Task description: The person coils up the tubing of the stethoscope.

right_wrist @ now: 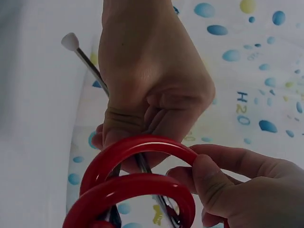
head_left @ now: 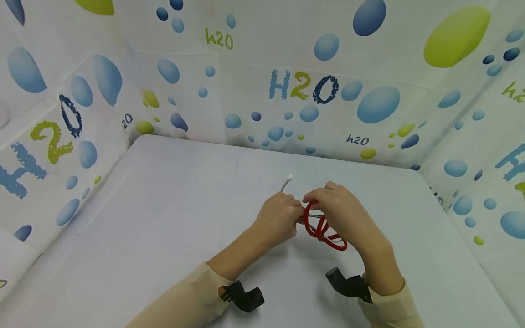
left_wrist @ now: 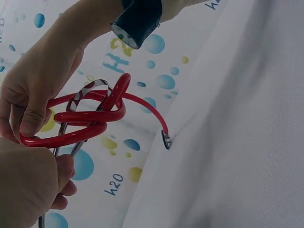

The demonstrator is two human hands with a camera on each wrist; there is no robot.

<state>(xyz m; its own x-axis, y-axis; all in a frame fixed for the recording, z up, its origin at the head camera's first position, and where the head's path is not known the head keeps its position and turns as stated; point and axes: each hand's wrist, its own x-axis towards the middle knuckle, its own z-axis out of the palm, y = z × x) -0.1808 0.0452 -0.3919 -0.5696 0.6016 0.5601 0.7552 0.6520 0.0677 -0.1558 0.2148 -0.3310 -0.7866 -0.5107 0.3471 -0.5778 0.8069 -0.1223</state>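
A stethoscope with red tubing point(left_wrist: 90, 116) is held up between both hands, its tube looped into several coils. My left hand point(head_left: 279, 216) grips the metal ear tubes, fingers curled around them. Past that fist sticks out one metal ear tube point(right_wrist: 90, 64) with a white ear tip point(head_left: 290, 177). My right hand point(head_left: 342, 214) pinches a red loop between thumb and fingers, just right of the left hand. In the left wrist view the chest piece point(left_wrist: 166, 140) dangles at the end of a free stretch of tube. The other ear tip is hidden.
A white table surface point(head_left: 176, 196) lies beneath the hands. Walls of white sheeting point(head_left: 254, 77) printed with blue and green drops and H2O lettering enclose it at the back and sides. Black camera mounts point(head_left: 246, 298) jut from both wrists at the beige sleeves.
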